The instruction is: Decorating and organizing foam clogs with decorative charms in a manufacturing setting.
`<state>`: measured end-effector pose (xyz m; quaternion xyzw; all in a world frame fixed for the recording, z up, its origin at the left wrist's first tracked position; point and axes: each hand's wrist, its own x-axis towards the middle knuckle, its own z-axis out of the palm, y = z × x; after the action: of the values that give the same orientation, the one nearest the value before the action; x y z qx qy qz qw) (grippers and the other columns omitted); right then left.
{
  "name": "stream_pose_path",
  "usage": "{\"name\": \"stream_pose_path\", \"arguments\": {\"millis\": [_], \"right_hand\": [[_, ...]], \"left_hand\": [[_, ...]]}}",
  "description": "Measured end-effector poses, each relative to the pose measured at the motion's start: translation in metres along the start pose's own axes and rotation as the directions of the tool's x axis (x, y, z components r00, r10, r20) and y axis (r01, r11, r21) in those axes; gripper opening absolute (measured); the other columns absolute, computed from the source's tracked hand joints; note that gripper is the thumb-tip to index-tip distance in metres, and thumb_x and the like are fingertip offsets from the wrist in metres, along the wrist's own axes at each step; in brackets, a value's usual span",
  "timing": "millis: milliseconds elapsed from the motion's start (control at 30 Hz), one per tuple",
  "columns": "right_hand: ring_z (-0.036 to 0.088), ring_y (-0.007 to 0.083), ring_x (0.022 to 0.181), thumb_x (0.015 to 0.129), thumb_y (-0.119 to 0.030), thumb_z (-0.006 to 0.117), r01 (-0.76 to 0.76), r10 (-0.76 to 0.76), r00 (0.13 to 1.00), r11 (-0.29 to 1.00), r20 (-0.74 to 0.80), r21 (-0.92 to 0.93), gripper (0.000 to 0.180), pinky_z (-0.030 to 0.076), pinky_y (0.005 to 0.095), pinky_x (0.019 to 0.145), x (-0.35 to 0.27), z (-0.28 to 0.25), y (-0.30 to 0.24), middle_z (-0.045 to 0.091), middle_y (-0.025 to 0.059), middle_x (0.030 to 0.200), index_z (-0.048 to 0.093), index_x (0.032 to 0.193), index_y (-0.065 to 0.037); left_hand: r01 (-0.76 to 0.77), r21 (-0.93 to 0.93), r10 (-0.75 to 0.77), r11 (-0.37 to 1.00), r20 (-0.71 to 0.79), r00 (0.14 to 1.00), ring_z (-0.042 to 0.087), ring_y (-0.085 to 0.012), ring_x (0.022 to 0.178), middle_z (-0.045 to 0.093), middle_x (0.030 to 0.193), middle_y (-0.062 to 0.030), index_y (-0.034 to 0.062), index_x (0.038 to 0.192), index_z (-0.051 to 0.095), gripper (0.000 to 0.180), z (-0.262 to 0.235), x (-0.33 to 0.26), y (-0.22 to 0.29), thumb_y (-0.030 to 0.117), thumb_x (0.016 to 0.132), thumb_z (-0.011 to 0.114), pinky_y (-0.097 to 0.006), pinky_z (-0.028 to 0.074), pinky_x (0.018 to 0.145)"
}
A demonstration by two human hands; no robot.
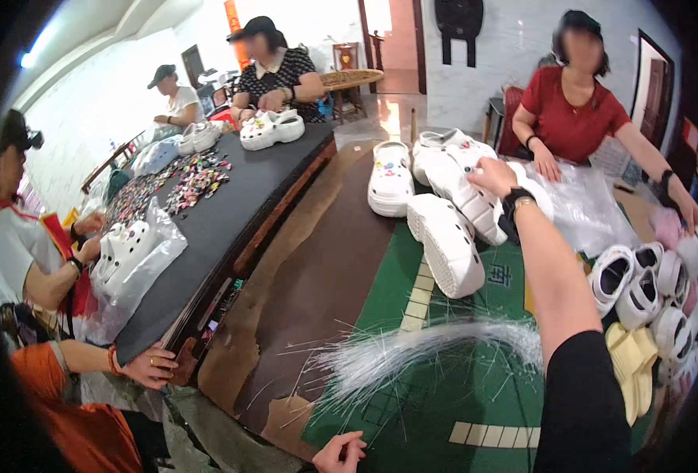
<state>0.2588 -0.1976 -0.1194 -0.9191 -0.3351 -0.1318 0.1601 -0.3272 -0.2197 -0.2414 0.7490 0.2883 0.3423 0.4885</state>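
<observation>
My right hand (495,177) reaches over a cluster of white clogs, its fingers closed on a white clog (461,185) near the opening. Beside it, a white clog with colourful charms (391,177) points away from me. Closer in, another white clog (447,244) leans on its side, its ridged sole showing. Low at the front edge is my left hand (339,453), its fingers curled together with nothing visible in them. Between my hands, a bundle of thin clear plastic strands (436,343) lies across the green table surface (475,394).
Clear plastic bags (593,209) and a pile of white clogs (641,284) with yellow slides (631,366) lie at right. A person in red (574,110) reaches toward that pile. At left, several people work around a dark table (231,189) with scattered charms (195,181).
</observation>
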Motion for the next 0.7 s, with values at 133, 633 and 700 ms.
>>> {"name": "stream_pose_path", "arguments": {"millis": [133,633,700], "right_hand": [[0.068,0.0327,0.094,0.071,-0.044,0.068,-0.080,0.112,0.932,0.991,0.344,-0.106,0.048,0.052,0.0412,0.085,-0.001,-0.047,-0.002,0.070,0.0206,0.102,0.073,0.096,-0.004],[0.067,0.0374,0.080,0.071,-0.033,0.071,0.303,-0.326,0.923,0.943,-0.205,-0.135,0.031,0.051,0.0464,0.068,-0.147,-0.233,-0.072,0.068,0.0203,0.082,0.070,0.087,-0.006],[0.067,0.0374,0.078,0.071,-0.032,0.070,0.321,-0.343,0.921,0.937,-0.184,-0.139,0.030,0.051,0.0463,0.067,-0.173,-0.257,-0.089,0.068,0.0199,0.081,0.069,0.087,-0.006]], "left_hand": [[-0.015,0.039,0.015,0.999,-0.012,1.000,0.059,-0.0130,0.063,0.066,0.079,-0.0076,0.0007,0.107,0.066,0.018,-0.002,-0.007,-0.002,0.001,0.094,0.053,-0.027,0.048,0.059],[0.014,-0.086,-0.015,0.996,-0.012,1.000,0.061,-0.0107,0.058,0.066,0.071,-0.0062,0.0008,0.100,0.066,0.012,0.001,-0.005,-0.022,0.002,0.094,0.055,-0.026,0.047,0.052],[-0.007,-0.103,0.006,0.995,-0.013,1.000,0.061,-0.0106,0.058,0.066,0.070,-0.0058,0.0010,0.099,0.067,0.012,-0.001,-0.005,-0.022,0.004,0.095,0.056,-0.026,0.047,0.053]]}}
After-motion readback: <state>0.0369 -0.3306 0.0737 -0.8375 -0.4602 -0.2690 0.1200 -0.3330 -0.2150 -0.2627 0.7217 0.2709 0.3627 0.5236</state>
